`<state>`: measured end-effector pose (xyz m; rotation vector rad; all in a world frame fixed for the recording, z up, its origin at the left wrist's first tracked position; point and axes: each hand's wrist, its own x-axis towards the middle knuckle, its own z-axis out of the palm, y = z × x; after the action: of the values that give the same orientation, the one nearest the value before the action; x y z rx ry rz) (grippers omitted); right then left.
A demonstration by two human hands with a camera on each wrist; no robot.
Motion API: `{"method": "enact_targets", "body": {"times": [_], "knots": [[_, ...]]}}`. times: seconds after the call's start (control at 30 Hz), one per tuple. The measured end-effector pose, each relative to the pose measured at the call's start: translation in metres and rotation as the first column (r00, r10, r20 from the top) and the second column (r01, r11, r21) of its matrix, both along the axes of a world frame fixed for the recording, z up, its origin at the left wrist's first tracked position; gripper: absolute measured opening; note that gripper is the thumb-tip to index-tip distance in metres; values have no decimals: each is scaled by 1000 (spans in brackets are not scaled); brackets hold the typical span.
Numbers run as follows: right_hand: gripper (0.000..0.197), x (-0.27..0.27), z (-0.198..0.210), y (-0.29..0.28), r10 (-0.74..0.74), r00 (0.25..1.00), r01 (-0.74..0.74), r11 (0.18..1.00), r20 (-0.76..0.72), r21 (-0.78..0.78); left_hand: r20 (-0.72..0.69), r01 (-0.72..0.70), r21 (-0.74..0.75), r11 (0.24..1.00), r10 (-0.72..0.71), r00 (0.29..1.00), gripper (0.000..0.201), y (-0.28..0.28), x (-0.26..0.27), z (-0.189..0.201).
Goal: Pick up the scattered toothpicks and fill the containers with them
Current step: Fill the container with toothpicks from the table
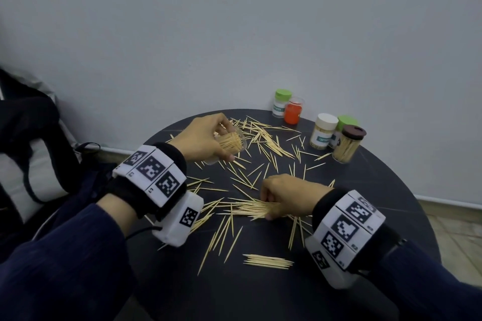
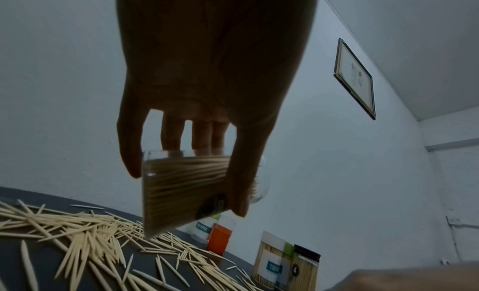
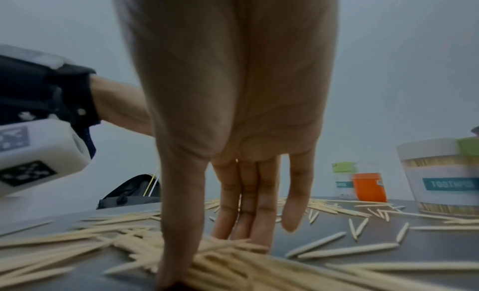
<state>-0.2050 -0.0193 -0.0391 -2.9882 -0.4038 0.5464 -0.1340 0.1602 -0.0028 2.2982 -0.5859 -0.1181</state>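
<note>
Right hand [image 1: 284,194] down on the round dark desk [image 1: 365,190], thumb and fingertips [image 3: 259,241] closing as a pinch grip round a raked-together bundle of pale wooden toothpicks [image 1: 254,210] at about six o'clock of centre. Left hand [image 1: 206,138] up at ten o'clock, wrapped round a clear plastic toothpick container [image 1: 229,144], tilted mouth-first toward the right hand, already well packed with sticks. All around, loose toothpicks [image 1: 263,138] fanned across the desk, thickest toward twelve; a neat little row [image 1: 267,261] lying nearer the body. Far edge, one to two o'clock: capped jars standing close together, a green-lidded clear one [image 1: 281,103] beside an orange one [image 1: 294,113], then a white-lidded jar [image 1: 323,131], another green lid behind it, and a brown-lidded jar [image 1: 348,147].

Handling, by judgement: featherlight, stiff, smooth, sharp-tipped sticks, prone to roll and splay. Best pinched across the bundle's middle, all lying parallel, then slid in lengthwise. Likely snag: stragglers slipping out or jamming crosswise at the mouth.
</note>
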Motion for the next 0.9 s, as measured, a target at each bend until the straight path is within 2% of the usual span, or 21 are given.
{"method": "enact_targets", "body": {"times": [0.1,0.37,0.5,0.57,0.9], "knots": [[21,6,-1,1,12,1000,-13,1000,-24,-29,-3,1,5,1000,-1,1000,55,-2,0,-1],[30,18,2,-3,7,999,-8,1000,-38,-24,-11,7,1,1000,-7,1000,55,-9,3,-4],[28,25,7,-7,-28,999,29,1000,-26,10,-20,20,5,1000,-20,1000,58,-15,4,-6],[19,29,9,-10,-52,999,52,999,-14,16,-20,21,6,1000,-21,1000,56,-17,4,-7],[13,44,15,-36,-189,977,166,965,98,202,-23,-23,7,1000,23,999,52,-21,4,-8]]}}
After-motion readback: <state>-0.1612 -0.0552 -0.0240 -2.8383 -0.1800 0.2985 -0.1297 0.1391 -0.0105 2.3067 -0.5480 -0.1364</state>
